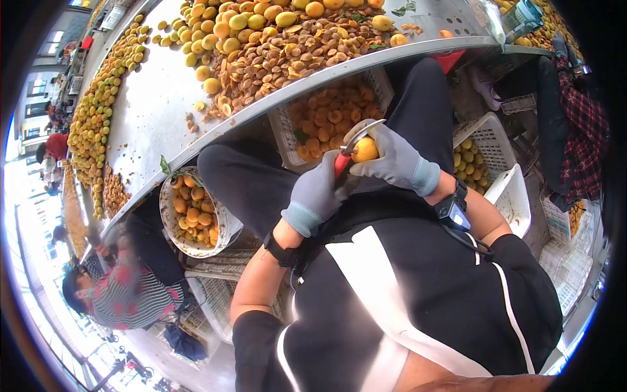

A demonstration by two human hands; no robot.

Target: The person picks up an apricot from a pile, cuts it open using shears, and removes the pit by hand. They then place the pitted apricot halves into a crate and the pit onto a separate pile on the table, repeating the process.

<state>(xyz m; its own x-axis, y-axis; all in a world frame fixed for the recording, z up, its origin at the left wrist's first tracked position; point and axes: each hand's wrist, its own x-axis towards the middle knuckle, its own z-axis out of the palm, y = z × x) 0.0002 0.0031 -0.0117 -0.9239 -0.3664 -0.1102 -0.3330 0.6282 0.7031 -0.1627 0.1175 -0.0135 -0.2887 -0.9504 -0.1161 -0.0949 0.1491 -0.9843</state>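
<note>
My left hand (320,193), in a grey glove, is closed round the red handle of a tool (342,163) with a curved metal blade. In my right hand (394,160), also gloved, a yellow-orange fruit (365,150) is gripped between the fingers. The metal blade reaches around the top of the fruit, close to the right fingers. Both hands are close together above my lap. Beyond them, between my knees, a white crate (282,135) holds many orange fruit pieces (333,112).
A metal table (150,117) ahead bears whole fruit and a heap of brown pits (281,62). At left stands a white bucket (225,238) of fruit; at right, a white crate (494,140). Co-workers sit at left (130,294) and right (584,130).
</note>
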